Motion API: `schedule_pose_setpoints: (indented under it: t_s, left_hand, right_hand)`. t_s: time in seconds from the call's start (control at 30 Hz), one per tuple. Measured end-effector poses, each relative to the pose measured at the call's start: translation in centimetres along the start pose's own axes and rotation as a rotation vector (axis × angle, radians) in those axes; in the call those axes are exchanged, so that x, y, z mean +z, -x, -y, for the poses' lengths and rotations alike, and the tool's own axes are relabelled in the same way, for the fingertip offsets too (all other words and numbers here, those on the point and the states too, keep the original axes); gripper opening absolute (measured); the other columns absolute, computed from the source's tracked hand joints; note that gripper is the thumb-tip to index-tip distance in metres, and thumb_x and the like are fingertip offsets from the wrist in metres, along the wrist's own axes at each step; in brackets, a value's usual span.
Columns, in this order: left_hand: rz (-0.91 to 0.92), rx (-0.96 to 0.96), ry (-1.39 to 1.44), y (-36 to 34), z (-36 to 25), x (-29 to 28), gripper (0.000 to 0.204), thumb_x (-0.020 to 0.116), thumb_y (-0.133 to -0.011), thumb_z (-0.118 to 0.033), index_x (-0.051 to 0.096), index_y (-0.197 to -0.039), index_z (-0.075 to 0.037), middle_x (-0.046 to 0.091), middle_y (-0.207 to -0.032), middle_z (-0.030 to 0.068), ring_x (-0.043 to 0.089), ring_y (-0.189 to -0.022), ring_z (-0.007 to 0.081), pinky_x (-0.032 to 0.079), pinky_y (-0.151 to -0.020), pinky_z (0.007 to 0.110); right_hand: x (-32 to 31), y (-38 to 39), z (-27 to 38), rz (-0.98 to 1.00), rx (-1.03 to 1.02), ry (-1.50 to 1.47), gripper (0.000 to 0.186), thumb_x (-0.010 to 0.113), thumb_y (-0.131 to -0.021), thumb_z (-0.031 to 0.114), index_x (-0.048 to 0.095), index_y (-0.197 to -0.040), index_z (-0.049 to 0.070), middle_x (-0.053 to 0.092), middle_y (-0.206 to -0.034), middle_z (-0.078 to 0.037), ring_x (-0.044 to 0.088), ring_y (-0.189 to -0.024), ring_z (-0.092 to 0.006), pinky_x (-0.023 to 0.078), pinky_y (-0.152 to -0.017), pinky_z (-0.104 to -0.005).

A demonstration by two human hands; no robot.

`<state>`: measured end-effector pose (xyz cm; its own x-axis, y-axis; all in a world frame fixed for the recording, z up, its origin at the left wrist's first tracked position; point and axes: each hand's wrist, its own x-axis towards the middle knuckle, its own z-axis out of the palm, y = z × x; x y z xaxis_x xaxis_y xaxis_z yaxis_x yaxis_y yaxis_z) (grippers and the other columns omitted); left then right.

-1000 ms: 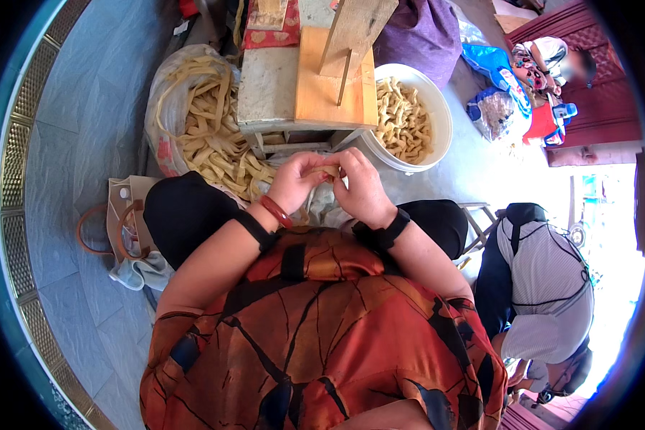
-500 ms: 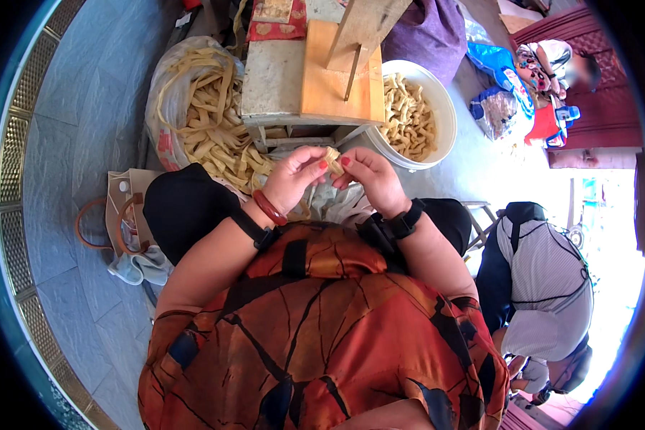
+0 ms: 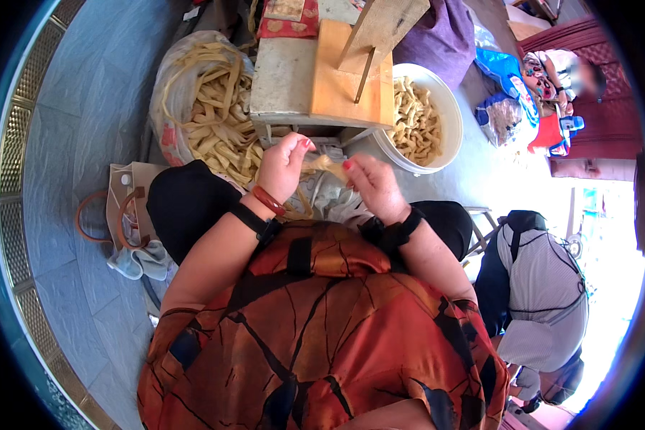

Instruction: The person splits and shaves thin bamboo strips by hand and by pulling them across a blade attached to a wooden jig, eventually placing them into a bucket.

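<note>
Before my lap I hold a short pale-yellow strip [image 3: 327,167], twisted or knotted in its middle, stretched between my two hands. My left hand [image 3: 283,170] is closed at its left end, the thumb raised, and some fingers are hidden. The right end is pinched between thumb and fingers of my right hand [image 3: 378,188], slightly blurred. Left of the low table, a clear plastic bag [image 3: 166,107] holds a heap of long flat yellow strips [image 3: 218,107]. On the right, a white bucket [image 3: 448,122] contains many short knotted pieces [image 3: 416,118].
A worn low table [image 3: 283,79] stands ahead, bearing a wooden board [image 3: 330,93] with an upright plank [image 3: 380,32]. A handbag [image 3: 127,211] lies left of my knee. Two other people are at the right, one bent over in a striped grey top [image 3: 545,287].
My hands have moved apart, pulling the small folded strip out lengthwise between them. The table, bag and bucket appear shifted slightly right and down.
</note>
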<state>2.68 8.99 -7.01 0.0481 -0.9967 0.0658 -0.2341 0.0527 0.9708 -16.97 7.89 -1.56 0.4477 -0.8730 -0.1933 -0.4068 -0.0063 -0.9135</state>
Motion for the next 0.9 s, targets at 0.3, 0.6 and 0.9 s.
schedule_pose_setpoints:
  t_s: [0.3,0.6,0.9]
  left_hand:
    - [0.057,0.146,-0.030,0.8,-1.6,1.4,0.010,0.053,-0.094,-0.009,0.057,-0.100,-0.002,0.064,-0.086,0.0098,0.062,-0.077,0.0175,0.048,-0.072,0.028]
    - [0.321,0.027,-0.074,-2.6,-4.6,-1.7,0.020,0.052,-0.096,-0.018,0.058,-0.090,0.000,0.061,-0.073,0.0097,0.058,-0.067,0.0163,0.045,-0.063,0.028]
    - [-0.018,0.308,-0.543,-11.1,-6.1,0.6,0.013,0.056,-0.090,-0.018,0.060,-0.091,-0.005,0.062,-0.075,0.0160,0.060,-0.069,0.0361,0.046,-0.060,0.042]
  right_hand:
    - [-0.3,0.2,1.4,0.080,-0.381,0.319,0.012,0.063,-0.078,0.003,0.051,-0.081,0.005,0.056,-0.067,-0.012,0.057,-0.059,-0.0286,0.045,-0.055,-0.0351]
    - [-4.0,-1.3,3.3,-0.125,-0.339,0.317,0.012,0.060,-0.079,-0.001,0.057,-0.090,0.003,0.060,-0.074,-0.012,0.061,-0.068,-0.0272,0.049,-0.060,-0.0335]
    - [-7.2,-8.5,2.1,-0.383,-0.475,0.491,0.006,0.059,-0.080,0.004,0.057,-0.086,0.005,0.060,-0.080,-0.015,0.061,-0.073,-0.0332,0.049,-0.066,-0.0401]
